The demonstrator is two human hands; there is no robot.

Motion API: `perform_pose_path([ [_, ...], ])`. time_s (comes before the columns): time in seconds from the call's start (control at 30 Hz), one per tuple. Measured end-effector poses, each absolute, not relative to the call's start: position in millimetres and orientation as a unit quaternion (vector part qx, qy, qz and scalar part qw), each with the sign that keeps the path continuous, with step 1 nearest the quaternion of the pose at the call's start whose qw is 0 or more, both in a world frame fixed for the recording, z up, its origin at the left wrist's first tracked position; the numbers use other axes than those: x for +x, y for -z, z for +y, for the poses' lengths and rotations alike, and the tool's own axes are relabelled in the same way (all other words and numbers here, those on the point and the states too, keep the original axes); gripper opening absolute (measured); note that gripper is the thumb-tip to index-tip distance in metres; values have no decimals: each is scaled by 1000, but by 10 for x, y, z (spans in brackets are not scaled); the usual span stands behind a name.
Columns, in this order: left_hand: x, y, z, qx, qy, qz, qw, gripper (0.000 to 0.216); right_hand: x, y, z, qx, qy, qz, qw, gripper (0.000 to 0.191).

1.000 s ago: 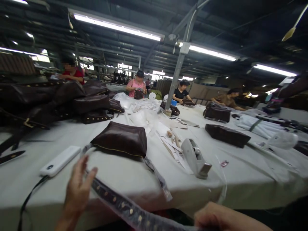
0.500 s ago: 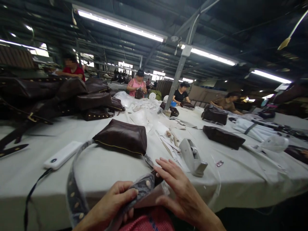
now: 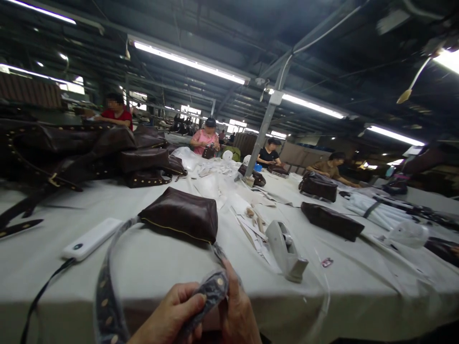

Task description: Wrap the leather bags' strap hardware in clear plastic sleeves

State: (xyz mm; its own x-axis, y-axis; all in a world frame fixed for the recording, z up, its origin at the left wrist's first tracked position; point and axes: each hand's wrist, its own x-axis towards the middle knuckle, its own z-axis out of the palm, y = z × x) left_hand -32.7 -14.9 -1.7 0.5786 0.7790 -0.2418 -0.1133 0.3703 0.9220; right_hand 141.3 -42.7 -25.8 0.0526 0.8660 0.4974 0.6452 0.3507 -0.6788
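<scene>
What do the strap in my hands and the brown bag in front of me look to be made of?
Strap: dark leather-like band with brass-coloured metal studs, wrapped in clear glossy plastic film, judging by the sheen.
Brown bag: smooth, slightly glossy leather or imitation leather, creased, with a thin gold-coloured edge line.

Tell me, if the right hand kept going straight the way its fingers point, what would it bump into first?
Probably the brown bag. The right hand points up and away across the table while holding the studded strap, and the bag lies just beyond, though depth is hard to judge.

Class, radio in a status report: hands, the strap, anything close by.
Left hand and right hand both pinch the studded strap, plastic-wrapped. Brown bag just beyond. Tape dispenser to the right.
</scene>
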Motion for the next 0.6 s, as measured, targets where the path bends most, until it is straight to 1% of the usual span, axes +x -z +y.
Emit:
perform_pose_path([
  [0.1, -303, 32, -149, 480, -310, 331, 751, 52, 1345, 264, -411, -561, -180, -647, 484, 36],
  [0.17, -276, 39, -158, 487, -322, 312, 750, 49, 1296, 306, -414, -572, -241, -613, 488, 33],
  [0.33, -226, -7, -203, 509, -366, 284, 726, 41, 1156, 458, -441, -591, -356, -476, 546, 46],
  [0.43, -211, -37, -227, 538, -336, 269, 725, 37, 1070, 491, -416, -552, -446, -415, 570, 56],
  [0.5, -192, -19, -243, 537, -342, 261, 726, 31, 1018, 488, -383, -518, -497, -382, 582, 60],
  [0.6, -150, 56, -268, 521, -381, 273, 713, 23, 969, 470, -346, -483, -508, -363, 614, 60],
])
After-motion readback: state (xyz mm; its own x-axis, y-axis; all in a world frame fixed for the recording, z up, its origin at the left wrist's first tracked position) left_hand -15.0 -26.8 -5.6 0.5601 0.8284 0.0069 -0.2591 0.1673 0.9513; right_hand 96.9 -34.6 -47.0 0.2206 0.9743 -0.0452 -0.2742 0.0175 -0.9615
